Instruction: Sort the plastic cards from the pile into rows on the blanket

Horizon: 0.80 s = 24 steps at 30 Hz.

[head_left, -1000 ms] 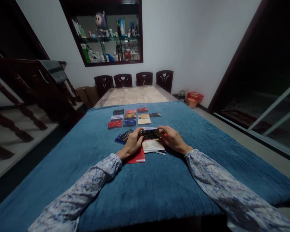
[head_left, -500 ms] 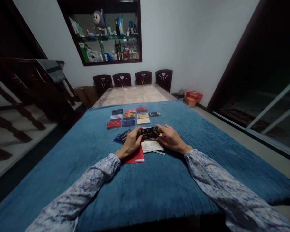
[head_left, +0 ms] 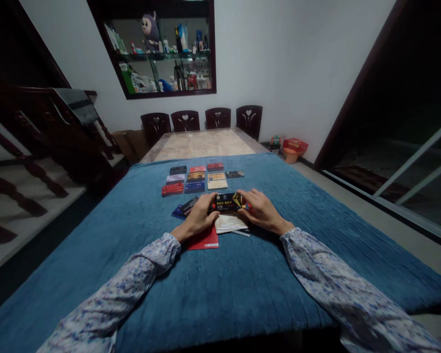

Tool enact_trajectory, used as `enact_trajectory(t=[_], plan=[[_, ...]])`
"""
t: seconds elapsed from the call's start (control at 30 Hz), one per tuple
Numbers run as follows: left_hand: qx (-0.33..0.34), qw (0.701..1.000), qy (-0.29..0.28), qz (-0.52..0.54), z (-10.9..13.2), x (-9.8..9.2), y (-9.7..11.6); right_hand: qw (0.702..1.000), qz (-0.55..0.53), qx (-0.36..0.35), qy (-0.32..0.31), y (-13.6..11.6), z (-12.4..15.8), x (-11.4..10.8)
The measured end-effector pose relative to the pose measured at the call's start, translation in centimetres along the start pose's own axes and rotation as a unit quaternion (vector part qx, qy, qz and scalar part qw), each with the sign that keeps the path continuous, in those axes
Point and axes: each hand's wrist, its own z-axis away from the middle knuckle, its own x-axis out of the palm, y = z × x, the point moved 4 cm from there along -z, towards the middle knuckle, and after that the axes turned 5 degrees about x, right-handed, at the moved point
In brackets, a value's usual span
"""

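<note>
1. Left forearm (head_left: pixel 132 277): sleeved down to the wrist, it slants from the near left edge toward the far right.
2. Right forearm (head_left: pixel 332 274): sleeved likewise, it slants from the near right toward the far left.
3. Left wrist (head_left: pixel 176 234): bare, nearly in line with its forearm.
4. Right wrist (head_left: pixel 284 228): bare, the hand carrying on far and leftward from it.
5. Left hand (head_left: pixel 198 215): back upward, fingers curled, closed in a pinch — thumb on the near side pointing right, index finger on the far side.
6. Right hand (head_left: pixel 262 212): a near mirror of it — thumb pointing left, fingers bent, also pinching.
7. The two hands face each other, fingertips apart.
</note>
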Motion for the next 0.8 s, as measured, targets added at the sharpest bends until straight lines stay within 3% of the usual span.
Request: enact_trajectory(t=[0.4,0.8], plan=[[0.021,0.998,-0.047,-0.026,-1.2,-0.2,0.2,1.000,-0.011,0.005,-0.014,1.0,0.1,-0.2],[0.053,0.992,-0.112,-0.024,-3.7,0.3,-1.0,0.996,0.018,-0.025,-0.084,3.1,-1.7,-1.3]])
